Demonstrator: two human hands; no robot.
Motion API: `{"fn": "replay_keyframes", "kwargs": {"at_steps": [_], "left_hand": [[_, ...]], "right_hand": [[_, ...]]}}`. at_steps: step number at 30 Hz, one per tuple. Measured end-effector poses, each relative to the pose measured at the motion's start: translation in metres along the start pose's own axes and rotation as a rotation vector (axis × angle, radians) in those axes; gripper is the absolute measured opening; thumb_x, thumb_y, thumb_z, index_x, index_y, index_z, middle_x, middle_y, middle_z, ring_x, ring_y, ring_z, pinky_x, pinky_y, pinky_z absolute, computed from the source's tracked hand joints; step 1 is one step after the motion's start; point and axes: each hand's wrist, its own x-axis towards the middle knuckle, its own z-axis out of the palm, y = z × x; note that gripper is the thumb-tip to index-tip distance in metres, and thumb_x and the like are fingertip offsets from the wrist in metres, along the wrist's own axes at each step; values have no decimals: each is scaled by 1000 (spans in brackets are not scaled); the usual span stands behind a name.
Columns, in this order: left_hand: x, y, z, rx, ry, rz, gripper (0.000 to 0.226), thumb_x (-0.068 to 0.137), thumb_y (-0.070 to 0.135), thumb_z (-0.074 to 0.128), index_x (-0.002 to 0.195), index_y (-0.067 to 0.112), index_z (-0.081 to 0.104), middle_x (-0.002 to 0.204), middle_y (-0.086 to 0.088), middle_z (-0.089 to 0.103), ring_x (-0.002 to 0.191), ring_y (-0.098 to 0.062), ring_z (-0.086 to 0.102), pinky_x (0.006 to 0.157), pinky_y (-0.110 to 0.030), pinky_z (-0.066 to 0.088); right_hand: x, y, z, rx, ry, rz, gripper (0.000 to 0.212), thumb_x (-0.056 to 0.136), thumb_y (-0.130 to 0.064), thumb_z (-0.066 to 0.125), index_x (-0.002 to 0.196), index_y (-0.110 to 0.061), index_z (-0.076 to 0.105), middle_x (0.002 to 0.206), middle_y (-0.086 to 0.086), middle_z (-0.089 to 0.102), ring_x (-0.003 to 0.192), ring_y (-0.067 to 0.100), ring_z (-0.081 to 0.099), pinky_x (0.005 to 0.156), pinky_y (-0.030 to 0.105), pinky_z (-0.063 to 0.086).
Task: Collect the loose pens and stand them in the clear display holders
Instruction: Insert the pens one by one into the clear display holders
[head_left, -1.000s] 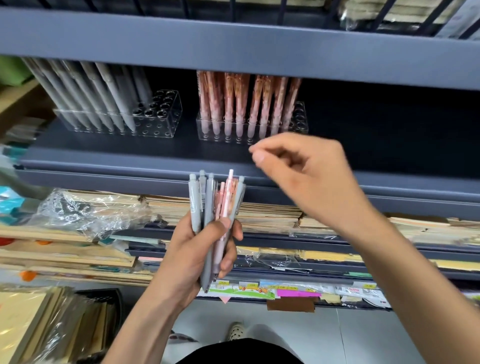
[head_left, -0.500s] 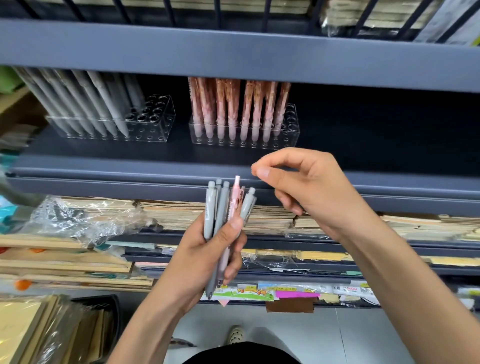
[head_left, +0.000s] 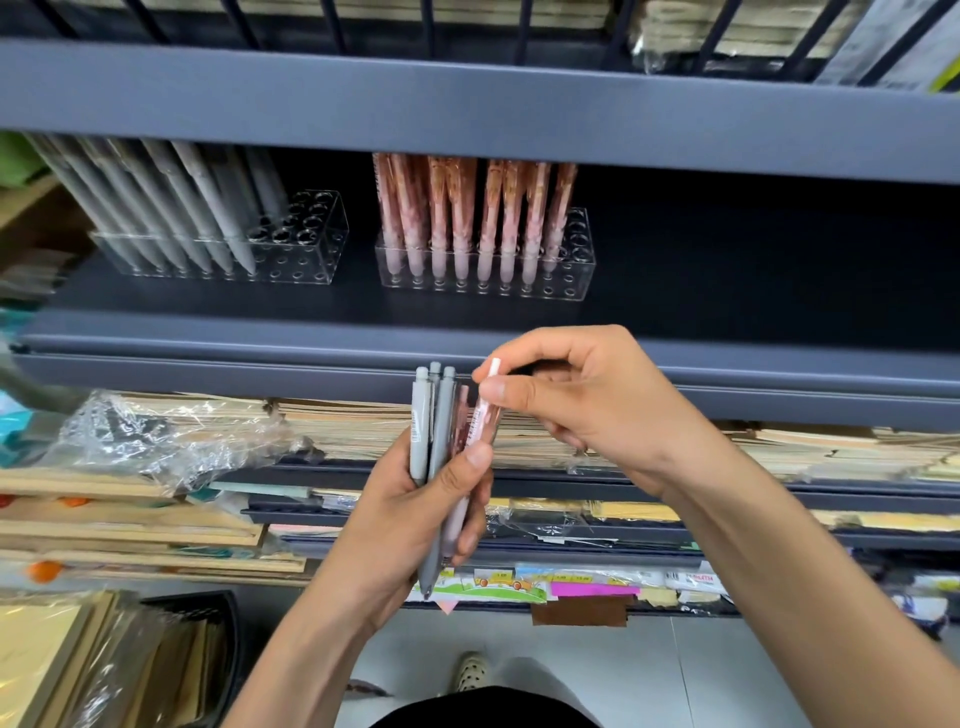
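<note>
Below the front edge of the dark grey shelf (head_left: 727, 291), my left hand (head_left: 410, 519) is raised with the wrist bent back and the palm turned toward me. Its fingers are wrapped round a bundle of pens (head_left: 434, 436) that stands upright with the clickers on top, and my thumb lies across the barrels. Most of the pens are grey, with a few pink ones on the right side.

My right hand (head_left: 597, 400) comes in from the right with the forearm slanting up across the view. Its thumb and forefinger pinch the pink pen (head_left: 485, 415) near its white clicker, which stands higher than the others, while the rest of the fingers curl under. The two hands are close together and meet at that pen.

Toward the back of the shelf stand two clear holders. The left holder (head_left: 317, 249) carries grey pens (head_left: 192, 208) that lean to the left, and the holes at its right end are open. The right holder (head_left: 574, 270), nearer the middle of the shelf, carries pink pens (head_left: 467, 218) upright, also with open holes at its right end.

Under the shelf, lower shelves hold flat stacks of paper goods (head_left: 343, 426), some of them in crinkled plastic wrap (head_left: 166, 441). Coloured price labels (head_left: 571, 584) run along a lower front edge. A black basket (head_left: 208, 613) sits at the lower left, and my shoe (head_left: 471, 670) shows on the pale floor (head_left: 649, 675).
</note>
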Motion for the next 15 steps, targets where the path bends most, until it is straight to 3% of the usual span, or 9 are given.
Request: {"fn": "replay_keyframes", "kwargs": {"at_steps": [3, 7, 12, 15], "left_hand": [[1, -1, -3, -27, 52, -2, 46, 76, 53, 80, 88, 14, 58, 72, -8, 57, 41, -20, 47, 41, -22, 37], [1, 2, -6, -40, 77, 29, 37, 78, 42, 80, 83, 12, 60, 68, -6, 57, 41, -17, 47, 39, -21, 36], [4, 4, 0, -118, 69, 30, 37, 81, 40, 76, 80, 9, 56, 64, -4, 56, 39, -14, 45, 37, -20, 35], [6, 5, 3, -121, 73, -1, 34, 84, 41, 73, 82, 11, 58, 68, -8, 57, 39, -15, 45, 37, -21, 34]], "right_hand": [[2, 1, -8, 58, 104, -30, 9, 84, -12, 71, 90, -4, 72, 73, 17, 67, 49, 13, 46, 37, 22, 33], [5, 6, -17, 174, 202, -79, 13, 82, -15, 71, 84, -2, 70, 81, 20, 70, 54, 17, 59, 46, 24, 50], [1, 14, -20, 346, -9, -68, 33, 80, -9, 69, 112, -3, 66, 98, 18, 71, 74, 23, 67, 69, 28, 57], [1, 17, -22, 314, -6, -66, 34, 78, -7, 70, 112, -3, 66, 95, 16, 71, 75, 22, 67, 70, 27, 56]]}}
